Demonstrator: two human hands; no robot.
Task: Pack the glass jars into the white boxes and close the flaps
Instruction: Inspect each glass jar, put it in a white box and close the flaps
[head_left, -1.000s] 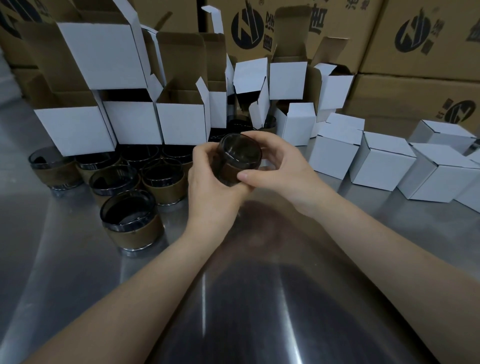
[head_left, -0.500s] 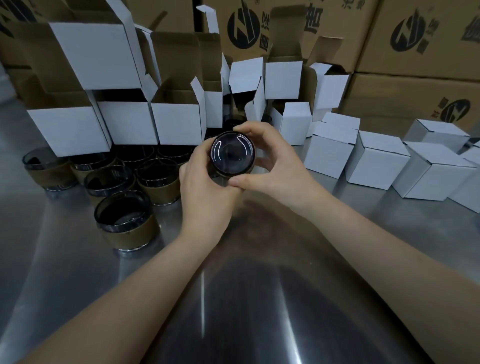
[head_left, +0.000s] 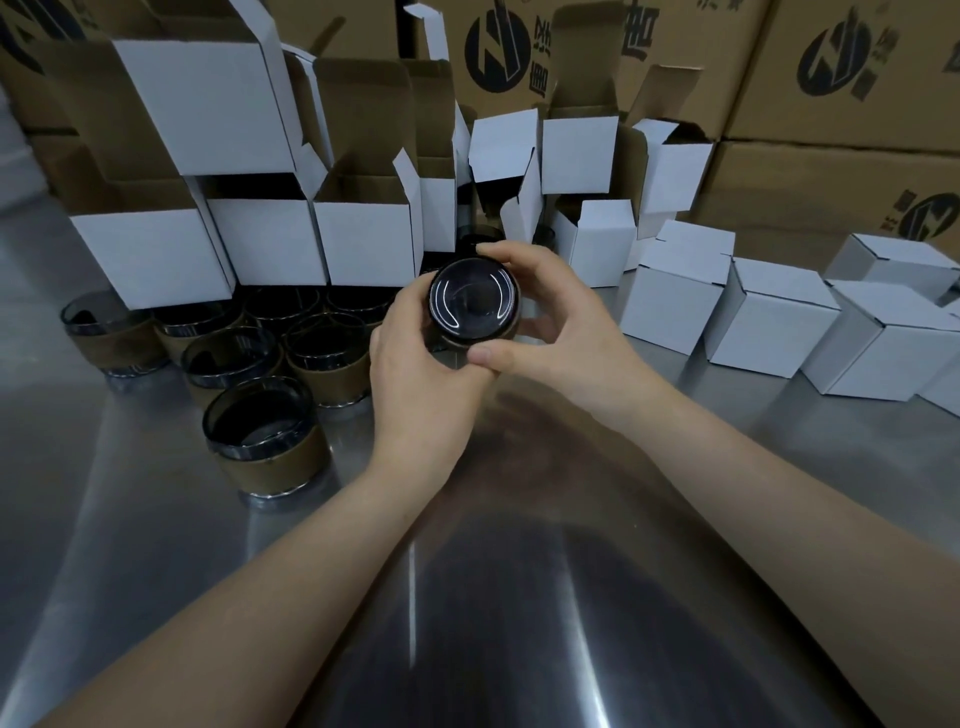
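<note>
Glass jar (head_left: 474, 304) held up over the table (head_left: 156, 519), just in front of the open white boxes (head_left: 363, 239). Jar tipped on its side. Its long axis runs toward the camera, with one round glass end facing the lens; base or mouth, cannot tell. Brown band shows along its lower edge.

Left hand (head_left: 415, 364) wraps the jar's left side, back of hand to camera, fingers curled round behind. Right hand (head_left: 561, 322) grips the right side, forefinger arched over the top, thumb at the near lower edge.

Loose jars (head_left: 265, 436) stand upright on the table at left. Closed white boxes (head_left: 774, 317) sit in a row at right.
</note>
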